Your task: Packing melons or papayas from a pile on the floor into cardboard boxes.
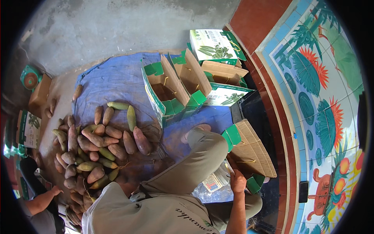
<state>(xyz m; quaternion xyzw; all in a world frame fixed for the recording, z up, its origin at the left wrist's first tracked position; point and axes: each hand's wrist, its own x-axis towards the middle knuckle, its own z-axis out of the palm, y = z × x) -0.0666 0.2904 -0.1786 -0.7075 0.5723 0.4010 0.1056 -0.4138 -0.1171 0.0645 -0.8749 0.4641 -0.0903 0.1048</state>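
— While the right hand (237, 180) was seen at the lower right, what was grasped by it?

— The near edge of a flat cardboard box (249, 150) was pinched, it seemed, though the fingers were partly hidden. The box lay over the knee, above the grip.

— How would it be handled?

— Light and stiff, yet easily bent; the edge near the green flap (232, 136) was judged best. The left hand was not seen. Sweet potatoes (93, 148) were piled on the blue tarp (117, 78).

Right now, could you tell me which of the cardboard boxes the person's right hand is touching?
The flattened cardboard box by the person's knee, corrugated side up; the right hand grips its near edge. The other boxes stand assembled farther off on the blue tarp.
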